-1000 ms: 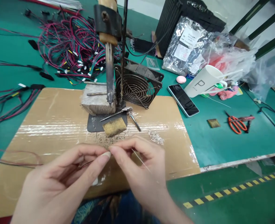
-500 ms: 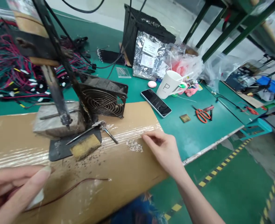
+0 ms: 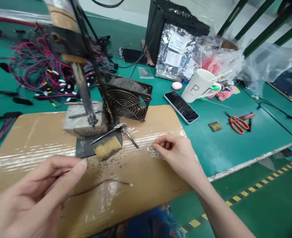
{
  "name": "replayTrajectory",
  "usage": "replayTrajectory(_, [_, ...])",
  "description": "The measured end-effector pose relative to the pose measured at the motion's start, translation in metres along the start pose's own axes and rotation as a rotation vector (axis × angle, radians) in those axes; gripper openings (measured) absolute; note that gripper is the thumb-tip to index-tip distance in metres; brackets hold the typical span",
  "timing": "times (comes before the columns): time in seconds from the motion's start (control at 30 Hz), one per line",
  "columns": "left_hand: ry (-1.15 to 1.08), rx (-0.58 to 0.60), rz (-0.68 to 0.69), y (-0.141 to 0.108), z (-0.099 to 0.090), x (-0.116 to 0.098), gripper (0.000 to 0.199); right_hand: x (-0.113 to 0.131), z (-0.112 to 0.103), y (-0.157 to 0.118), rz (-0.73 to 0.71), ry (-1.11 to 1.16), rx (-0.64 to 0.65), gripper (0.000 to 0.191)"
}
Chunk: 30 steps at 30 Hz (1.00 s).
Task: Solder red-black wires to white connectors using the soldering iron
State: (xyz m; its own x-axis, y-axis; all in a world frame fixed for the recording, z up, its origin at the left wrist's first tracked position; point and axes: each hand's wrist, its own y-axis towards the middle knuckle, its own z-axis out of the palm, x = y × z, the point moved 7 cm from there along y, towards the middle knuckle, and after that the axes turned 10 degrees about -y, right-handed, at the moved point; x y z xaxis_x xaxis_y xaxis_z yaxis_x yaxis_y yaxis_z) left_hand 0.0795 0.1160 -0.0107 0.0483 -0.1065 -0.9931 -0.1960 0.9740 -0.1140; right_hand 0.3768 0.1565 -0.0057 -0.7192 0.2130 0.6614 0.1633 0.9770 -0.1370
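My left hand (image 3: pixel 49 185) is closed in a pinch at the lower left, with a thin dark red wire (image 3: pixel 103 181) running from it across the cardboard (image 3: pixel 136 195) to a small metal tip. My right hand (image 3: pixel 173 150) pinches at the edge of a pile of small shiny metal pieces (image 3: pixel 152 152); anything between its fingertips is too small to make out. Between the hands lies a yellow sponge (image 3: pixel 108 147) on a dark plate (image 3: pixel 82 147). Above it a soldering iron (image 3: pixel 82 86) points down in front of a grey block (image 3: pixel 70 122).
A black fan (image 3: pixel 127 99) stands behind the block. Bundled red and black wires (image 3: pixel 36 62) lie at the back left. A phone (image 3: pixel 182 106), a white mug (image 3: pixel 197 86), a pink round object (image 3: pixel 177 86) and orange-handled scissors (image 3: pixel 238 125) are on the green table (image 3: pixel 210 148).
The view has shifted left, so the bench items appear further right. My left hand shows more fully, nearer the sponge, and my right hand's fingertips are now at the metal pieces.
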Motion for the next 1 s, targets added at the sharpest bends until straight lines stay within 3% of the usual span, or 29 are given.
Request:
replayTrajectory(0.23, [-0.001,-0.064,-0.029,0.015,0.020,-0.022,0.033,-0.001,0.002,-0.002,0.049,0.076,-0.015,0.010])
replayTrajectory(0.43, [-0.003,-0.115,-0.100,-0.001,0.009,-0.007,0.026,0.001,-0.005,-0.009,0.040,0.304,-0.167,0.010])
replayTrajectory(0.57, [0.043,-0.138,-0.116,-0.005,0.004,-0.001,0.026,0.023,0.005,-0.020,0.028,0.519,-0.213,0.007])
replayTrajectory(0.8, [-0.012,-0.051,-0.053,0.007,0.019,-0.015,0.038,0.057,0.060,-0.032,0.138,1.122,0.151,0.005])
replayTrajectory(0.9, [-0.010,-0.041,-0.067,0.008,0.019,-0.015,0.039,0.060,0.070,-0.034,0.181,1.219,0.243,0.005])
replayTrajectory(1.0, [-0.004,-0.032,-0.097,0.002,0.018,-0.013,0.036,0.062,0.071,-0.036,0.184,1.218,0.256,0.005])
